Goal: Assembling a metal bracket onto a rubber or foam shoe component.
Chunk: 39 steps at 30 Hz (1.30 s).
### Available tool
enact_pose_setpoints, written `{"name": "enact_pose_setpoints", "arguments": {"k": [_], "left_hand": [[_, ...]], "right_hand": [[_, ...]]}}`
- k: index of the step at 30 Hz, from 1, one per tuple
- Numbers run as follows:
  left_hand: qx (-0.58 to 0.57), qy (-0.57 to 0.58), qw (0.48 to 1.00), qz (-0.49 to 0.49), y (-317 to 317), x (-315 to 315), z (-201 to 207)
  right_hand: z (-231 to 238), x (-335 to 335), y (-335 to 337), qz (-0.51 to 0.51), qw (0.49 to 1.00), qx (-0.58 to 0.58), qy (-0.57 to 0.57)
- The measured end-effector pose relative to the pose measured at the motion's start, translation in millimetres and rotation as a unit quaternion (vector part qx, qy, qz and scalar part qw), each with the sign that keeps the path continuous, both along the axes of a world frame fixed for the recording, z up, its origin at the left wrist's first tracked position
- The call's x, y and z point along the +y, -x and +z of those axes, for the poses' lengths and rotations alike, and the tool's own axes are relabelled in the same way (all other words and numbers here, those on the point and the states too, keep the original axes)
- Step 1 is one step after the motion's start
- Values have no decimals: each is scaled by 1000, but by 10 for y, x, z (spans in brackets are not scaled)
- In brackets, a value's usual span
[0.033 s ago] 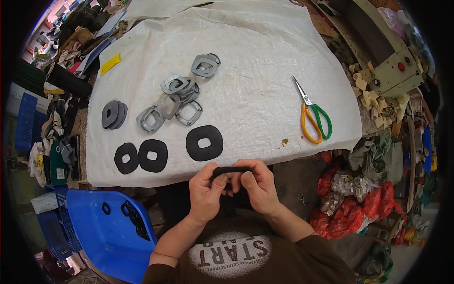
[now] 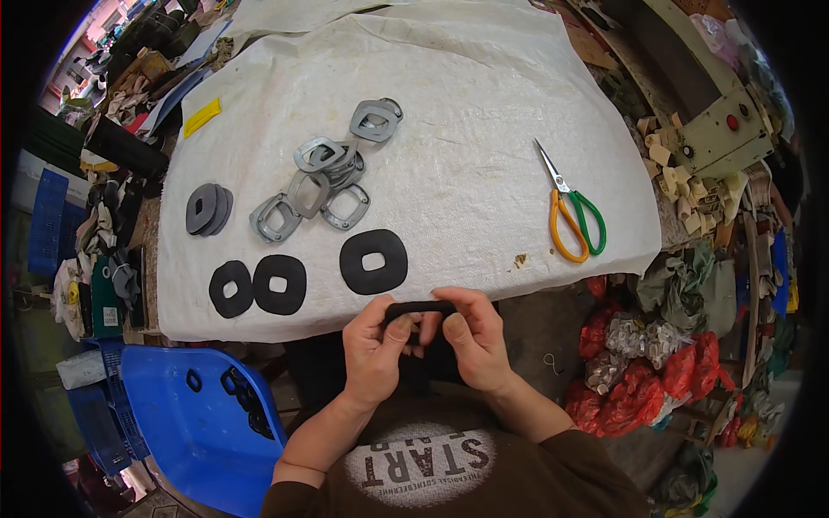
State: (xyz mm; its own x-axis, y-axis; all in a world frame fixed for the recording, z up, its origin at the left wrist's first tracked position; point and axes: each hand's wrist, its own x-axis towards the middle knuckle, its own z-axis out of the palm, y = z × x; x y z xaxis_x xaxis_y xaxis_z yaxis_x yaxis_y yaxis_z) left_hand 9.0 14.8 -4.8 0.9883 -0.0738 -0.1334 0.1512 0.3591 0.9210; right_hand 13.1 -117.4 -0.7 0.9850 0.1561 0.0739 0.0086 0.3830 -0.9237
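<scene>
Nothing differs: our left hand (image 2: 373, 350) and right hand (image 2: 473, 338) still grip the black ring (image 2: 418, 310) just off the worktop (image 2: 449, 173) edge.

Nothing is showing as moved between the two pictures, which are coming from the same instant. The left hand (image 2: 373, 350) and the right hand (image 2: 473, 341) are sitting exactly where they were. They are pinching the black rubber ring (image 2: 420, 309) edge-on between the fingertips with the same grip and tilt. On the white cloth (image 2: 466, 112), the black flat rings (image 2: 372, 262), the grey metal frames (image 2: 321, 186) and the orange and green scissors (image 2: 572, 210) are lying in matching places, and no shift, turn or new contact is appearing anywhere
</scene>
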Motion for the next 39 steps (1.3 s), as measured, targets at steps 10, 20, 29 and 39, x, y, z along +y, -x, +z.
{"name": "enact_pose_setpoints", "arguments": {"k": [10,20,29,39], "left_hand": [[-28,22,999,-15,43,-100,-90],[-165,-173,966,98,-13,-57,-40],[-165,-93,980,56,25,-56,-78],[-284,-106,953,31,-76,29,-32]], "right_hand": [[-147,-26,-53,-107,957,-195,184],[-130,-20,-31,-31,997,-11,65],[-177,-22,25,-98,980,-110,134],[-119,-104,-45,7,993,-119,-3]]}}
